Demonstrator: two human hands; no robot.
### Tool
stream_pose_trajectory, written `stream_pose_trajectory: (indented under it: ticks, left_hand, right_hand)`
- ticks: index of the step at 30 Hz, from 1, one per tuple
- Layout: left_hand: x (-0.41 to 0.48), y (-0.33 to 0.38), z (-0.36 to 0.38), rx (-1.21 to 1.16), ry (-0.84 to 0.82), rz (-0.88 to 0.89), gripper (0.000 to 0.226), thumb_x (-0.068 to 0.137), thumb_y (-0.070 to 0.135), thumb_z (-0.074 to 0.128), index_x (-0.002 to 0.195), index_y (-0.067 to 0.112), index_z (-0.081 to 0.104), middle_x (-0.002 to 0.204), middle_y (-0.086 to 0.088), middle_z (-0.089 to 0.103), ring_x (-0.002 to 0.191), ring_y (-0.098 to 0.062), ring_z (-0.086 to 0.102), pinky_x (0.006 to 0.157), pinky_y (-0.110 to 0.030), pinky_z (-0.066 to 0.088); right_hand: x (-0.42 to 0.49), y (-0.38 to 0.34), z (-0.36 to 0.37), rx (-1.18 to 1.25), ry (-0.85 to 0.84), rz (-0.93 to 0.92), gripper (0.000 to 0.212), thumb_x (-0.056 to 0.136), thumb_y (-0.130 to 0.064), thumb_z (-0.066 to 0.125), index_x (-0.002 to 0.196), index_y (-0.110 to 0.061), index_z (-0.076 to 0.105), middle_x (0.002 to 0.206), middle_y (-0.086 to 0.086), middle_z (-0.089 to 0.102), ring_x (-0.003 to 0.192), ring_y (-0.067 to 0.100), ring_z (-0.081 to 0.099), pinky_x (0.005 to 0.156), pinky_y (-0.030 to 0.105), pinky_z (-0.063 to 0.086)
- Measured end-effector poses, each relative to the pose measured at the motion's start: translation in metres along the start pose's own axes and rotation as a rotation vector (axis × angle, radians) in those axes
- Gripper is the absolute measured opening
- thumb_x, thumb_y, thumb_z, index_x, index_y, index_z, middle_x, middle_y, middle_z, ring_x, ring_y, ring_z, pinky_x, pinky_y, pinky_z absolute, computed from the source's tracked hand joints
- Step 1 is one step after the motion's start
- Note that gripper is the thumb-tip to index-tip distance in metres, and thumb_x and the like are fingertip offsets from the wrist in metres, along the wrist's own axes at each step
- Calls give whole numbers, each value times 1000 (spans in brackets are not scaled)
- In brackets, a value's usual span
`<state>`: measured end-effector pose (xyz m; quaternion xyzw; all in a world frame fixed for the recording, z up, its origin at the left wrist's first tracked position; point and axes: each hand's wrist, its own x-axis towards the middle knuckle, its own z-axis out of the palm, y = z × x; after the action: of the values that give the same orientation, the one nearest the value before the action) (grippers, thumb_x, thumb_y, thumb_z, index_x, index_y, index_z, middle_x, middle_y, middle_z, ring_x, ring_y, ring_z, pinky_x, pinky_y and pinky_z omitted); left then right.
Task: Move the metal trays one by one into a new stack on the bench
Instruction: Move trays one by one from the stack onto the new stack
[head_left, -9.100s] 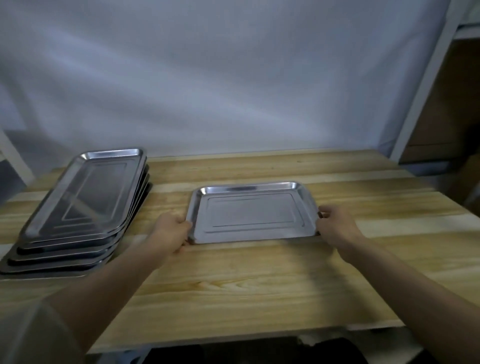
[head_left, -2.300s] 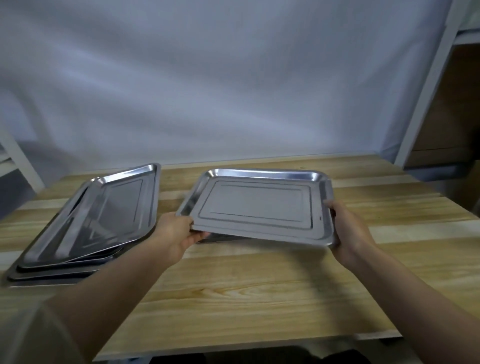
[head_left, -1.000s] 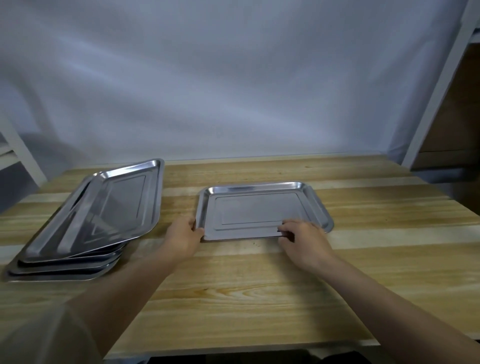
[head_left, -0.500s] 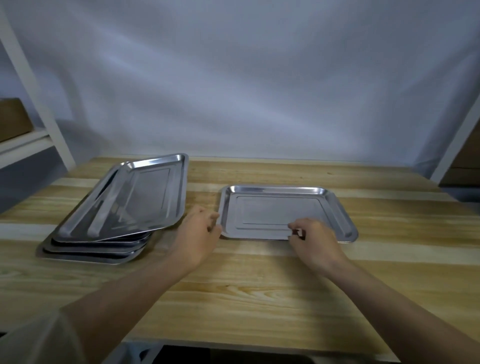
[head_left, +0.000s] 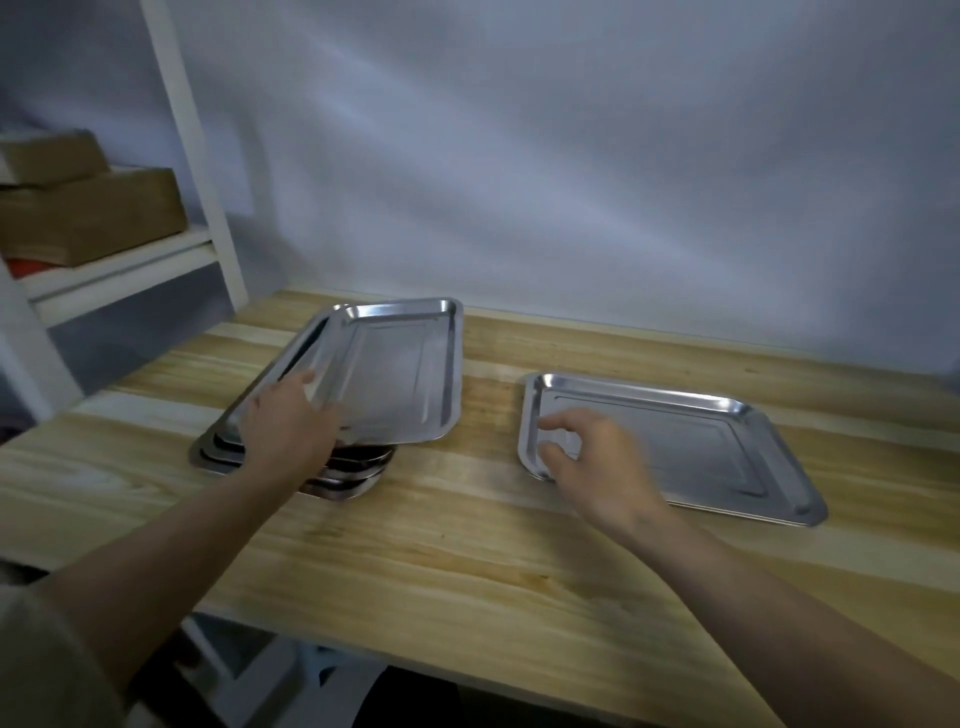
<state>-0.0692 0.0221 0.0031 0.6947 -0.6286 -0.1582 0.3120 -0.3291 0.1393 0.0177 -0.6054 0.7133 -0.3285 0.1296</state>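
Our left hand (head_left: 283, 423) lies fingers spread on the skewed top tray (head_left: 395, 379) to lift it, while our right hand (head_left: 597, 460), fingers loosely curled and empty, hovers right of it over the new stack (head_left: 727, 447).

Both your bare forearms reach forward. Your left hand (head_left: 285, 421) lies palm down, fingers spread flat and extended. Your right hand (head_left: 597, 457) hovers with fingers loosely curled, thumb and forefinger apart, gripping nothing.

Storeroom or workshop corner, wooden bench (head_left: 467, 545), white shelving (head_left: 124, 270) with cardboard boxes (head_left: 88, 218), draped backdrop (head_left: 571, 182)
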Motion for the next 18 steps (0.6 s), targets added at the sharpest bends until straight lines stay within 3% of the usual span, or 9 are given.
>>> stream_pose_trajectory:
  ticks: [6,9,11,15,18]
  left_hand:
    - [12,-28,-6,15,-179,-103,60,77,47,56,131,21,57,124,-14,64,119,-39,53,98,-56,46]
    - [14,-30,-10,-11,-193,-100,57,83,39,59,135,17,54,117,-13,66,120,-36,53,99,-54,46]
    - [14,-28,-11,-11,-202,-104,59,88,31,61,143,15,45,123,-14,63,127,-36,47,105,-50,40]
    - [19,-29,-10,21,-197,-89,58,91,27,60,145,16,42,134,-14,57,133,-36,41,114,-48,27]
    - [19,-29,-9,10,-187,-73,56,91,25,61,143,15,44,133,-13,58,132,-35,42,114,-48,26]
  right_hand:
    - [23,-37,33,265,-87,144,38,93,-19,59,130,-12,58,128,2,62,108,12,57,90,22,40]
    - [35,-50,49,411,-171,285,52,92,-23,59,141,-11,47,135,2,55,117,18,54,98,28,41]
    - [42,-53,61,481,-202,355,59,88,-27,62,141,-9,46,136,5,56,119,24,57,105,39,44]
    - [52,-60,73,689,-239,428,27,92,-8,53,115,1,65,109,16,72,95,35,71,89,47,57]
    - [53,-66,75,834,-244,496,22,95,4,47,112,9,61,107,27,70,96,42,70,83,45,60]
